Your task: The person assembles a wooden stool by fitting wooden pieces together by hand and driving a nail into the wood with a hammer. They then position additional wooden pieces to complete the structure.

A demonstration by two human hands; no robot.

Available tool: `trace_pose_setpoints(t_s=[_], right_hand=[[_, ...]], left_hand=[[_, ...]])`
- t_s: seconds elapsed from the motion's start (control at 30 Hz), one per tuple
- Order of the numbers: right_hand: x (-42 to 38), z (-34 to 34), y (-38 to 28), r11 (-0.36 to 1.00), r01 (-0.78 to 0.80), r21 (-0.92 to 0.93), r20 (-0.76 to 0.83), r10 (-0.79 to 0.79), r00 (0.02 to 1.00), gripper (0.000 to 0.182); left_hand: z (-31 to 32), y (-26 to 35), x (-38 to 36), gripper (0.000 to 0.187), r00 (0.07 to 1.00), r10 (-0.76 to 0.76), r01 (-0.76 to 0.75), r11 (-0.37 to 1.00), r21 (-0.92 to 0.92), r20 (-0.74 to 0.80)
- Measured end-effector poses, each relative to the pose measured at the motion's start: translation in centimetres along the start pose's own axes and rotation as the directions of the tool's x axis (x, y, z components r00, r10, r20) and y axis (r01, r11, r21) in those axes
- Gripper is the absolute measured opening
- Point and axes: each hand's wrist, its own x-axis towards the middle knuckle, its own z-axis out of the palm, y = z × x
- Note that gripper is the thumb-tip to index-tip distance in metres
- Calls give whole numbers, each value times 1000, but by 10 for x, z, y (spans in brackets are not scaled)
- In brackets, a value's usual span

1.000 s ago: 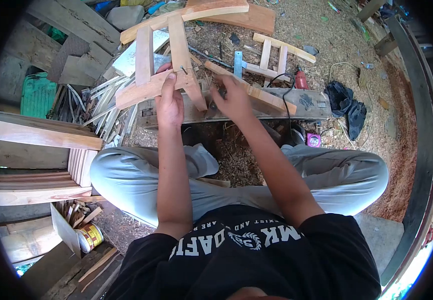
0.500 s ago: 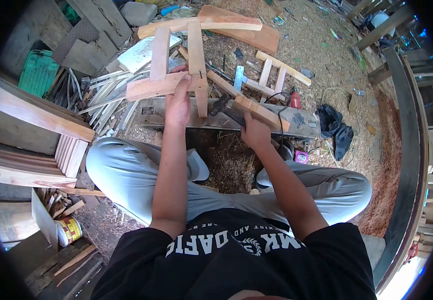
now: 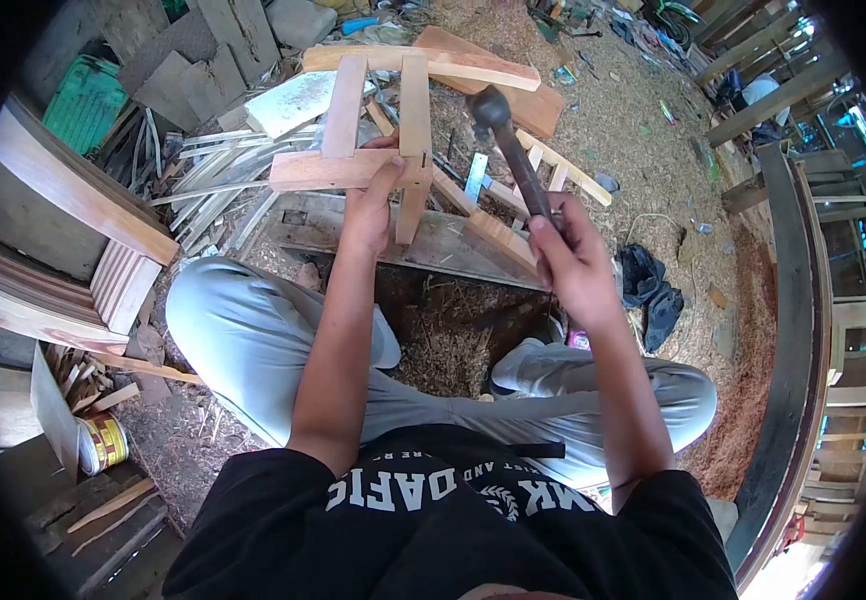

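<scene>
My left hand [image 3: 373,200] is wrapped round the near rail of a wooden frame [image 3: 415,110], thumb on top close to the joint. The frame is made of pale lumber pieces and stands over a low plank bench [image 3: 303,222]. In my right hand [image 3: 575,258] is a hammer [image 3: 521,160], gripped by its handle with the dark head raised, up and to the right of the frame's joint. Hammer and frame are apart. A wood block [image 3: 501,240] lies on the bench below the hammer, partly hidden by my right hand.
Behind the hammer lie a smaller ladder-like frame [image 3: 583,175] and a metal square [image 3: 476,178]. A black plastic bag [image 3: 658,300] is on the ground at right. Thin wood strips [image 3: 213,200] are heaped at left, near stacked curved boards [image 3: 83,190]. A paint can [image 3: 103,445] stands lower left.
My right hand has lifted the hammer from low over the bench, up and to the right. My left hand keeps its hold on the frame. The whole view has shifted slightly.
</scene>
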Motion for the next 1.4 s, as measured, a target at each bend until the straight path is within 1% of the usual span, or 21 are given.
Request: trace_pose_setpoints(t_s=[0.03,0.07,0.13,0.17,0.3,0.37,0.4,0.47,0.57,0.6,0.67,0.8,0.87,0.9,0.93,1.0,1.13,1.2,1.27,1.33,1.4], right_hand=[[-5,5,-19,984,-85,153,63,77,995,33],[-8,3,-31,986,-79,150,69,69,995,33],[-12,-3,-47,864,-361,352,303,259,917,38],[-13,-4,-52,865,-401,301,301,313,901,44],[-19,-1,-68,873,-426,236,304,350,886,44],[-19,-1,-70,939,-335,76,247,308,919,39],[-18,-2,-68,939,-336,75,245,310,919,39],[-12,-8,-58,971,-188,-149,199,216,956,31],[-9,-11,-47,957,-124,-262,193,178,965,27],[-8,-11,-50,957,-123,-263,192,177,965,27],[-9,-6,-59,972,56,-230,112,-31,993,27],[-6,1,-64,972,133,-194,45,-127,991,28],[-1,0,-38,825,280,-491,96,-268,959,28],[-1,-3,-37,728,286,-623,157,-242,958,28],[-2,-3,-37,728,283,-624,154,-241,958,28],[-1,-1,-37,893,10,-450,86,32,996,31],[-2,-1,-65,965,75,-250,76,-58,995,30],[-2,3,-81,960,202,-195,4,-205,979,29],[-4,2,-80,948,196,-250,7,-201,980,31],[-1,3,-57,740,247,-626,51,-278,959,32],[0,-1,-41,710,279,-647,117,-270,956,32]], left_hand=[[0,2,-1,37,1000,-5,5,1000,-7,3],[0,3,-2,37,1000,5,-5,1000,-8,-1],[1,3,-2,37,1000,7,-7,1000,3,-16],[1,3,-1,37,1000,19,-19,1000,2,-20],[0,2,-2,39,999,8,-7,1000,20,-42],[-2,0,0,39,999,20,-19,1000,15,-29],[-2,1,0,40,1000,19,-19,1000,15,-18],[-1,2,-1,40,1000,21,-21,1000,11,-5],[2,4,-1,36,1000,-2,2,1000,18,3],[2,3,0,36,1000,22,-22,1000,5,13],[-1,0,-1,36,999,42,-42,999,-9,13],[1,3,-3,35,1000,-3,2,1000,2,9],[1,4,-2,35,1000,5,-5,1000,3,10],[1,4,-2,35,1000,0,0,1000,10,1],[1,4,-2,36,1000,-6,6,1000,17,-6],[3,3,0,36,1000,7,-7,1000,8,-9],[-1,2,0,35,1000,-22,22,1000,-3,9],[0,4,-2,36,1000,-23,23,1000,0,10],[2,4,-3,36,1000,-23,23,1000,2,8],[0,2,-1,36,1000,-9,9,1000,13,10],[1,3,-2,36,1000,1,-1,1000,22,-4]])
